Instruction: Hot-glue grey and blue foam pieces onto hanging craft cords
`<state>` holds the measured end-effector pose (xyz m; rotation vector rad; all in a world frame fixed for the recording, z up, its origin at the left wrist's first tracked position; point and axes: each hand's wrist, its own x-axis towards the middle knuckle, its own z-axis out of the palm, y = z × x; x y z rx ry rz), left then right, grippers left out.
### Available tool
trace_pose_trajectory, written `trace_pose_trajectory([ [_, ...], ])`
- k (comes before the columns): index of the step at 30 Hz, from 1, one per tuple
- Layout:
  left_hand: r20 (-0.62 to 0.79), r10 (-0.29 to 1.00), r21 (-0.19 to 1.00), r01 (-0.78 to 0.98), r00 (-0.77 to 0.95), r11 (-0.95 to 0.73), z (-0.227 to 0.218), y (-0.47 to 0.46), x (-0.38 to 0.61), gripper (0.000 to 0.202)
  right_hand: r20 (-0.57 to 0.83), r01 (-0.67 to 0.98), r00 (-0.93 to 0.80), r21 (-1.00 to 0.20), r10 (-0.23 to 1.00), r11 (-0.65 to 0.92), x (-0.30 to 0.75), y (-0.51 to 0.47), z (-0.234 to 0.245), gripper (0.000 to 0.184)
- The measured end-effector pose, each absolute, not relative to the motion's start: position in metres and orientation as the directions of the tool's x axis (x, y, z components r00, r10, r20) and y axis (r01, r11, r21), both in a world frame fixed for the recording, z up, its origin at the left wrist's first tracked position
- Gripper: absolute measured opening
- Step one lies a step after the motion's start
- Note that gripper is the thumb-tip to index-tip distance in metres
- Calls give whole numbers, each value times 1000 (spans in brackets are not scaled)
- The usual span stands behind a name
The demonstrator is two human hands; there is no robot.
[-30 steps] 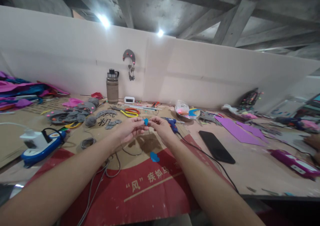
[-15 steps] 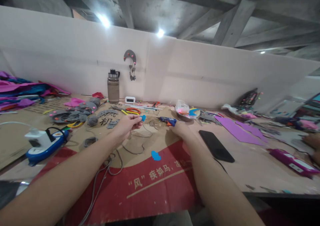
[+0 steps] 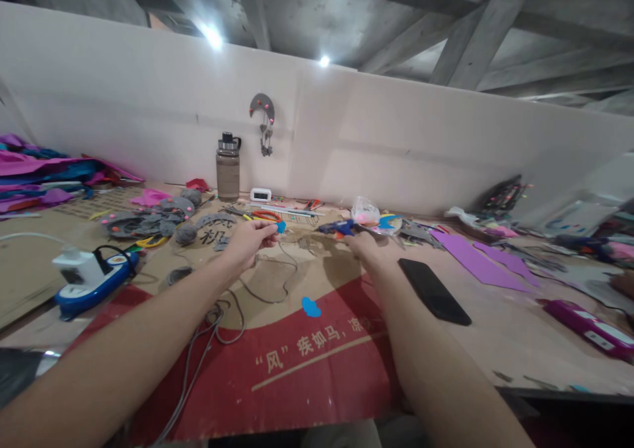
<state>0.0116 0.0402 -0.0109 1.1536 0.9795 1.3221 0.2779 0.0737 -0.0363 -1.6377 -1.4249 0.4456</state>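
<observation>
My left hand (image 3: 253, 242) pinches a small blue felt piece (image 3: 281, 227) between thumb and fingertips, above the cardboard. Grey yarn (image 3: 288, 289) runs up close below that piece; whether it is attached I cannot tell. My right hand (image 3: 364, 244) is closed around a dark blue glue gun (image 3: 339, 228) with an orange trigger, its nozzle pointing left towards the felt. Another blue felt cutout (image 3: 311, 307) lies flat between my forearms, on the red part of the cardboard sheet (image 3: 317, 375).
A phone (image 3: 434, 291) lies right of my right arm, with purple sheets (image 3: 475, 261) behind it. Power strips stand at left, a blue one (image 3: 99, 286), and right, a magenta one (image 3: 589, 329). A bottle (image 3: 228, 170) stands by the wall, where a grey moon ornament (image 3: 262, 108) hangs.
My right hand has lifted the glue gun slightly off the cardboard and moved it a little to the right. My left hand keeps its pinch on the felt. The view has shifted slightly.
</observation>
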Motion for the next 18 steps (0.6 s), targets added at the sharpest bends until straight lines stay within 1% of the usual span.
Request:
trace_pose_trajectory([
  [2, 89, 996, 979, -187, 32, -81, -11, 41, 11, 19, 228, 488, 327, -872, 917, 42, 273, 70, -29, 18],
  [4, 86, 996, 981, -178, 23, -81, -11, 41, 11, 20, 192, 352, 324, -933, 926, 70, 263, 65, -23, 25],
  [6, 87, 996, 982, -168, 19, -83, -11, 42, 10, 20, 156, 230, 267, -969, 951, 94, 250, 58, -18, 26],
  [9, 95, 995, 983, -156, 3, -93, -10, 43, 8, 19, 119, 84, 144, -991, 982, 108, 233, 48, -14, 28],
  [12, 96, 995, 984, -151, -28, -99, -10, 44, 7, 17, 144, -100, 57, -984, 988, 149, 223, 39, -11, 36],
  [14, 93, 995, 983, -152, -44, -99, -11, 46, 5, 15, 171, -161, 17, -972, 985, 171, 220, 35, -7, 40],
  [18, 82, 994, 984, -150, -68, -91, -13, 49, 4, 13, 189, -157, -60, -971, 980, 178, 219, 30, -2, 37],
])
